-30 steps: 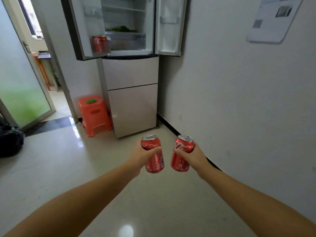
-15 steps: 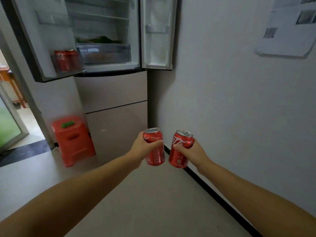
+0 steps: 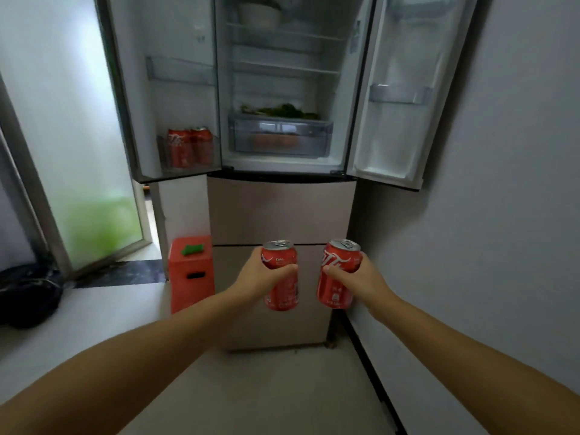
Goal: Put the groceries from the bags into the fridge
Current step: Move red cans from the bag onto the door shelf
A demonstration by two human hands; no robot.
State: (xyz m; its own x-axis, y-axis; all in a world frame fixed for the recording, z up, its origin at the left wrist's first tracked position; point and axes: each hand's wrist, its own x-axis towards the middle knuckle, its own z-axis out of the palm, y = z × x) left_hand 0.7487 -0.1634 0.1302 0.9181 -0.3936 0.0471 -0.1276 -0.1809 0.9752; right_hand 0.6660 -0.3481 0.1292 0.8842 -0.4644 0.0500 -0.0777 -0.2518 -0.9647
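My left hand point(image 3: 257, 277) grips an upright red cola can point(image 3: 280, 296), and my right hand point(image 3: 361, 279) grips a second red cola can point(image 3: 335, 288) tilted slightly left. Both cans are held out in front of the fridge point(image 3: 279, 211), level with its lower drawers. Both upper fridge doors stand open. Two red cans point(image 3: 188, 147) sit in the bottom bin of the left door. Green leafy vegetables point(image 3: 282, 111) lie on the shelf above a clear crisper drawer point(image 3: 279, 138). A white bowl point(image 3: 259, 14) rests on the top shelf.
An orange plastic stool point(image 3: 191, 271) with a small green thing on it stands left of the fridge. A frosted glass door point(image 3: 78, 152) is on the left, a black bag point(image 3: 28, 293) lies on the floor below it. A white wall point(image 3: 502, 215) runs along the right.
I have come closer to the fridge and now face it squarely; it fills more of the view. Both hands still hold their cans, now slightly farther apart.
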